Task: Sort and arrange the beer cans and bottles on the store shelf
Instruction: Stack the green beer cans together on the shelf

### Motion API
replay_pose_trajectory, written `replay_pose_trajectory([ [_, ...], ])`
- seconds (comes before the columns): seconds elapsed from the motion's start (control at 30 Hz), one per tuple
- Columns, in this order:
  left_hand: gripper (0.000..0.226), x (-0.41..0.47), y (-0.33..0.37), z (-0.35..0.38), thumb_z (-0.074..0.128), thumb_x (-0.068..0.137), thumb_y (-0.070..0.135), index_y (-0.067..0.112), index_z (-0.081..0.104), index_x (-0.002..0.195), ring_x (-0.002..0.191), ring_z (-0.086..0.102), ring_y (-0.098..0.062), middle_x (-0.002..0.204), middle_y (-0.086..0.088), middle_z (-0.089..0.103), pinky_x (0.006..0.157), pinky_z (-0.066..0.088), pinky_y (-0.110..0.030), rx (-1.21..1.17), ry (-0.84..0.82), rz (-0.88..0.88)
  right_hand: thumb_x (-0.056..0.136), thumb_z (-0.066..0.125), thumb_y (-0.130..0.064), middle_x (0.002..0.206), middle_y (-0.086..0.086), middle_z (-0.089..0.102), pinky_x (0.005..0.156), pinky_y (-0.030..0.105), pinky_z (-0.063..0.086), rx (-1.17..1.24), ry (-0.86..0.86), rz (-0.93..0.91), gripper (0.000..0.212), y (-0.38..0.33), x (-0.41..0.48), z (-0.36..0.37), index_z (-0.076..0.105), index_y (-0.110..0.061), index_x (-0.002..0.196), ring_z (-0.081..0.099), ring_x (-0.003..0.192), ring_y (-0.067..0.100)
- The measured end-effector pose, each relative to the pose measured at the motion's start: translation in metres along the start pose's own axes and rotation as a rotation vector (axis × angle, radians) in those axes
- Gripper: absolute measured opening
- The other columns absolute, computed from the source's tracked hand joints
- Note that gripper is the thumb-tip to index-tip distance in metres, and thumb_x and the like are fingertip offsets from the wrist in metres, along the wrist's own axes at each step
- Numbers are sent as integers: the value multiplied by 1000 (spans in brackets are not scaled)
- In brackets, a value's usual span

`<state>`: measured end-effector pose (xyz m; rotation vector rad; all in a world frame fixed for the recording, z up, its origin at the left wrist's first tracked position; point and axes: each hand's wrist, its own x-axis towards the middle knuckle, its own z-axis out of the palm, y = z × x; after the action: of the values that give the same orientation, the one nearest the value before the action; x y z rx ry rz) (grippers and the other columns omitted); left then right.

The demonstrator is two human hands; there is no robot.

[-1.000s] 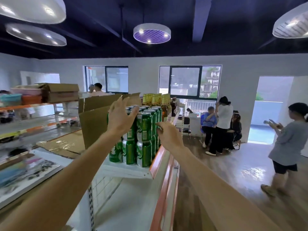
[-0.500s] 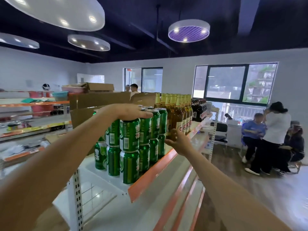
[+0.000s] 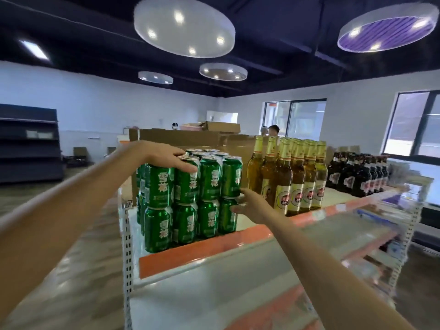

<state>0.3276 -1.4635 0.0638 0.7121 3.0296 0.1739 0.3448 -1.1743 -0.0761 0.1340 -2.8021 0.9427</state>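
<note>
Two hands brace green can stack (image 3: 190, 198): left hand (image 3: 164, 154) flat atop, right hand (image 3: 250, 206) open against stack's right side; neither gripping. Push evenly, low.

— What carries it all?

— A white shelf (image 3: 247, 225) with an orange front strip, held on perforated white uprights. More white boards with orange edges sit below it.

— And on the top board?

— At the left end, green cans (image 3: 188, 201) stacked two high, several rows deep, close to the front edge. Just to their right, apart by a small gap, a block of amber bottles (image 3: 292, 182) with gold necks, standing upright. Further right, well back from the strip, dark bottles (image 3: 357, 177) in rows.

— Anything behind?

— Brown cardboard (image 3: 181, 138) stands behind the cans; whether it rests on this board, I cannot tell.
</note>
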Motion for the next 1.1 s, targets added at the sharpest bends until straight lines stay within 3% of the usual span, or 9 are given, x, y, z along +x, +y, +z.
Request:
replay_pose_trajectory([
  [0.13, 127, 2, 4, 10, 50, 58, 97, 32, 14, 160, 151, 23, -25, 167, 1, 17, 122, 22, -50, 73, 81, -88, 85, 79, -26, 124, -3, 64, 94, 43, 55, 112, -33, -51, 52, 21, 9, 11, 56, -19, 132, 61, 107, 17],
  [0.27, 131, 2, 2, 11, 47, 50, 100, 35, 14, 159, 151, 24, -22, 166, 4, 18, 122, 24, -49, 86, 86, -112, 75, 84, -43, 123, -4, 65, 95, 40, 54, 137, -32, -100, 70, 41, 25, 18, 55, -19, 134, 60, 110, 16],
  [0.37, 112, 3, 6, 13, 57, 69, 89, 35, 15, 158, 150, 25, -19, 166, 7, 19, 122, 24, -44, 81, 105, -118, 70, 82, -55, 122, -9, 64, 96, 37, 52, 136, -59, -149, 79, 53, 35, 19, 53, -21, 136, 60, 109, 12],
  [0.5, 120, 5, 3, 10, 44, 60, 99, 36, 15, 158, 147, 29, -15, 165, 8, 21, 120, 27, -42, 77, 69, -137, 64, 79, -69, 120, -9, 64, 95, 41, 56, 205, -244, -226, 90, 69, 55, 11, 51, -26, 137, 64, 106, 10],
  [0.6, 123, 7, 13, -2, 27, 58, 101, 33, 18, 159, 147, 27, -14, 166, 8, 19, 120, 23, -42, -40, 83, -176, 76, 58, -81, 125, 2, 64, 93, 39, 58, 566, -392, -136, 90, 81, 70, -5, 40, -28, 146, 69, 106, 19],
  [0.67, 108, 15, 28, -6, 19, 71, 96, 34, 20, 159, 149, 25, -15, 166, 9, 19, 121, 18, -44, -96, 153, -191, 81, 39, -85, 130, 5, 63, 99, 44, 54, 806, -285, -46, 89, 87, 80, -6, 38, -29, 150, 67, 111, 23],
  [0.87, 86, 80, 74, -2, 10, 88, 79, 31, 20, 159, 152, 20, -18, 166, 8, 17, 122, 14, -46, -14, 165, -252, 83, 18, -87, 168, -5, 9, 123, 56, 16, 784, -260, -36, 88, 72, 104, 31, 10, -42, 158, 19, 152, 22],
  [0.97, 93, 115, 87, -1, 12, 86, 83, 27, 15, 161, 154, 12, -19, 167, 6, 11, 124, 9, -48, -9, 155, -317, 88, 18, -83, 163, -12, 22, 122, 42, 17, 923, -318, -77, 83, 55, 126, 47, 24, -38, 157, 25, 148, 12],
  [1.1, 100, 134, 88, 6, 12, 80, 89, 29, 16, 160, 154, 10, -25, 168, -1, 11, 124, 7, -53, -26, 78, -447, 90, 25, -83, 142, -4, 59, 110, 40, 42, 1116, -439, -109, 77, 46, 143, 63, 49, -34, 145, 56, 129, 13],
])
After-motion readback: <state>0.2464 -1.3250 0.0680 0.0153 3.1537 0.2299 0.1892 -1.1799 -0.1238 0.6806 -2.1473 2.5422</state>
